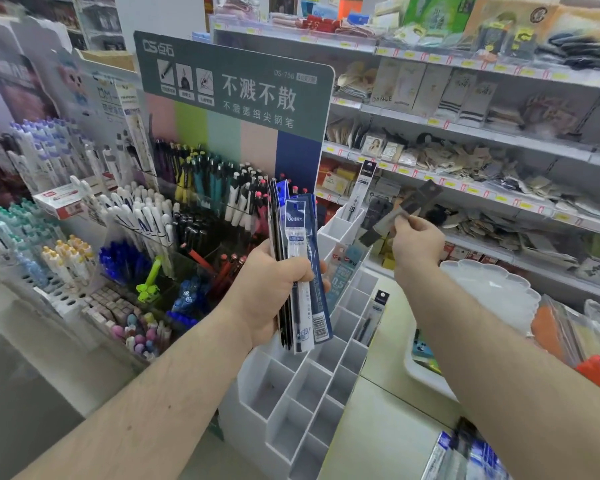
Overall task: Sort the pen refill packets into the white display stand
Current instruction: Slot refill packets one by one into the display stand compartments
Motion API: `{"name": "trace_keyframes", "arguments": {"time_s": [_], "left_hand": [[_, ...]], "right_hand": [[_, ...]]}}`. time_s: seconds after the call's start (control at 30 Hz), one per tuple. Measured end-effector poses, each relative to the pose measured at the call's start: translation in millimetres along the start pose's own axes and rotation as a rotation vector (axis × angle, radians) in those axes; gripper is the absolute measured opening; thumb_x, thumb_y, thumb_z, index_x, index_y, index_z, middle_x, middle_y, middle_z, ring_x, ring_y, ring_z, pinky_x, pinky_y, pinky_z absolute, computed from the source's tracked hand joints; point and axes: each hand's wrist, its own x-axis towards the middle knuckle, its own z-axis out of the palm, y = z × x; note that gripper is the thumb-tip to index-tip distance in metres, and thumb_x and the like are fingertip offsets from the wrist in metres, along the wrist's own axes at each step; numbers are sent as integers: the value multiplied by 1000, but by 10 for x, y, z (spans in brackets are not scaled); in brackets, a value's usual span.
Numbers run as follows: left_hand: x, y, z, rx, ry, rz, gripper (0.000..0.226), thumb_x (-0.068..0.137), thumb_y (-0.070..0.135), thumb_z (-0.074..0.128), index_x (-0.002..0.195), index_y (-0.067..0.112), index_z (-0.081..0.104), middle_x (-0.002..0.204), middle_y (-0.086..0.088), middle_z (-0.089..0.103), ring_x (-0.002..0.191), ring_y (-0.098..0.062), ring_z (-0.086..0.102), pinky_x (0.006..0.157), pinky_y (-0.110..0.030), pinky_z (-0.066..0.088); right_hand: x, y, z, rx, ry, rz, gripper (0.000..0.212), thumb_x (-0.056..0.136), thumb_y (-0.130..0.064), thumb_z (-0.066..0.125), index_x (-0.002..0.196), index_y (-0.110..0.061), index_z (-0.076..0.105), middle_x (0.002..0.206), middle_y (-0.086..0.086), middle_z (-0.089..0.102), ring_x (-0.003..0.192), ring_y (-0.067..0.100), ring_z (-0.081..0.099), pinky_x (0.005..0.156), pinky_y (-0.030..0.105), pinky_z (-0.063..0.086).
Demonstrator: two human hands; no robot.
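- Since most slots of the white stand (302,386) look bare, the sorting seems to be at an early stage.
- Three packets already stand in it: one in the far top slot (360,188), a light-blue one in the middle (343,278), one lower at the right edge (373,317).
- A thick bundle of packets (300,268), upright, waits in the left hand (274,292), fingers wrapped round it.
- One blurred packet (400,213) is pinched by the right hand (416,242) above the far slots, probably next to go in.
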Motion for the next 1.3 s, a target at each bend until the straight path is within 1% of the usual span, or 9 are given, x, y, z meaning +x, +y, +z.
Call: {"name": "trace_keyframes", "arguments": {"time_s": [0.17, 0.33, 0.53, 0.67, 0.77, 0.9, 1.07, 1.2, 1.3], "left_hand": [[-2, -3, 4, 26, 2, 16, 28, 86, -17, 42, 101, 2, 57, 72, -7, 66, 64, -22, 67, 60, -34, 59], [1, -6, 4, 27, -1, 14, 28, 86, -17, 43, 103, 1, 57, 71, -5, 67, 62, -20, 68, 58, -32, 58], [-1, 3, -4, 45, -18, 6, 30, 86, -16, 46, 107, 3, 56, 72, -3, 69, 65, -20, 69, 61, -34, 59], [-2, 10, -6, 38, -28, 8, 29, 86, -17, 45, 103, 3, 57, 69, -3, 69, 63, -19, 68, 61, -34, 60], [-1, 10, -3, 59, -33, 20, 28, 86, -17, 45, 103, 2, 57, 68, -3, 69, 63, -19, 68, 62, -35, 61], [4, -1, -4, 61, -24, 24, 29, 85, -16, 45, 107, -2, 57, 70, -4, 69, 64, -20, 69, 59, -34, 58], [9, -21, -5, 51, -21, 23, 29, 84, -17, 45, 107, -3, 57, 74, -8, 68, 65, -22, 69, 60, -35, 58], [26, -45, -38, 69, -12, 22, 31, 84, -16, 50, 110, -1, 58, 78, -8, 71, 71, -25, 70, 65, -38, 58], [29, -52, -41, 88, -20, 33, 30, 84, -17, 51, 109, -2, 59, 80, -9, 71, 74, -27, 70, 66, -39, 58]], "right_hand": [[80, 184, 171, -347, -133, 54, 18, 92, -25, 68, 105, -16, 76, 104, 3, 72, 98, 26, 65, 92, 39, 55], [108, 304, 249, -446, -247, 128, 21, 90, -24, 70, 105, -10, 76, 96, 12, 72, 82, 28, 60, 66, 33, 48], [-85, 180, 36, -316, -200, 62, 15, 90, -23, 68, 99, -12, 73, 95, 6, 71, 85, 22, 63, 81, 39, 54], [-610, 41, -211, -64, -249, -4, 27, 93, -31, 64, 76, -10, 63, 69, 6, 59, 58, 16, 48, 57, 29, 41], [-951, 138, -254, -234, -363, -86, 24, 89, -32, 71, 77, -11, 68, 71, 7, 65, 61, 17, 57, 55, 29, 47], [-975, 361, -114, -403, -375, -122, 12, 87, -29, 73, 82, -19, 74, 76, -3, 70, 74, 17, 66, 69, 39, 59], [-1026, 372, -123, -440, -369, -296, 14, 88, -27, 73, 75, -22, 73, 67, -11, 66, 63, 4, 59, 59, 24, 48], [-1084, 419, -145, -557, -443, -326, 29, 88, -37, 72, 62, -27, 63, 63, -12, 64, 58, 5, 55, 57, 27, 47], [-1088, 425, -157, -530, -433, -329, 23, 88, -36, 72, 69, -25, 69, 66, -11, 67, 60, 5, 59, 58, 26, 47]]}}
